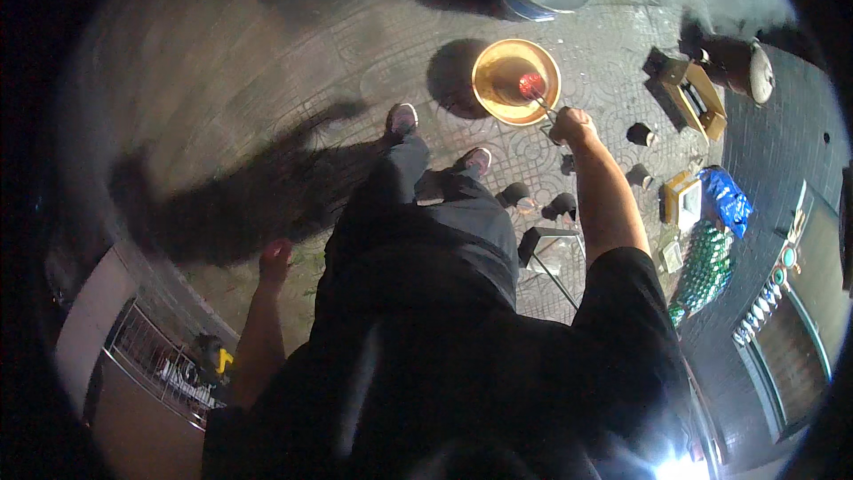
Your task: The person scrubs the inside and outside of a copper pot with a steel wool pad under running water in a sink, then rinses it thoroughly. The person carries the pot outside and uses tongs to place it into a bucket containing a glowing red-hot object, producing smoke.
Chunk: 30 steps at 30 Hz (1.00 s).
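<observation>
My right hand (572,125) grips the handle of metal tongs (543,105), arm stretched forward. At their far end is a glowing red piece (532,86), which looks like a hot coal briquette. It appears over or inside a round yellow metal basin (492,52) on the paving; whether it touches the bottom cannot be told. My left hand (274,257) hangs low at my left side, its fingers blurred and partly in shadow. Nothing can be made out in it. Several dark cylinders, probably briquettes, stand near my right forearm, among them one dark cylinder (640,134).
Pale smoke or steam drifts over a large blue drum (526,5) ahead. To the right are an open cardboard box (713,105), a metal canister (733,65), a blue plastic bag (728,200) and a green netted heap (705,267). A metal-framed stand (533,247) is beside my right leg.
</observation>
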Available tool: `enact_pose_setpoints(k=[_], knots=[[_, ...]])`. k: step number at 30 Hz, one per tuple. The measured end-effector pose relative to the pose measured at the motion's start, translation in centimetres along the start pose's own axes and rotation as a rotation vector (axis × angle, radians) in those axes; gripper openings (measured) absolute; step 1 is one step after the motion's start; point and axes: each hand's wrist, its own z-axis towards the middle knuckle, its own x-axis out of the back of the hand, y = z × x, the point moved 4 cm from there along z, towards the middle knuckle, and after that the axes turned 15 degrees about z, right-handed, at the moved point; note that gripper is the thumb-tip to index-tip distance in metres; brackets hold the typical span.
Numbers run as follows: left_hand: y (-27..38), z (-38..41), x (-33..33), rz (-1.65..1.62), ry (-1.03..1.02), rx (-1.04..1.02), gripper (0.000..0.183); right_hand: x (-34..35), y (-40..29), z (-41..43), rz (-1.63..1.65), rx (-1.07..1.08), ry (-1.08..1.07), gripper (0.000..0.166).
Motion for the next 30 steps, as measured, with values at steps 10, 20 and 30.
enact_pose_setpoints(k=[10,20,30], knots=[[7.7,-2.6,-6.5,-0.145,-0.099,-0.132,0.022,-6.0,8.5,-1.9,0.172,0.029,0.167,0.032],[11.7,-6.4,-12.3,-0.095,-0.076,-0.2,0.022,-15.1,17.5,-10.8,0.461,0.362,0.294,0.039],[9.6,-3.3,-15.0,-0.154,-0.064,-0.37,0.026,-9.7,21.0,-15.0,1.188,0.375,0.426,0.05]])
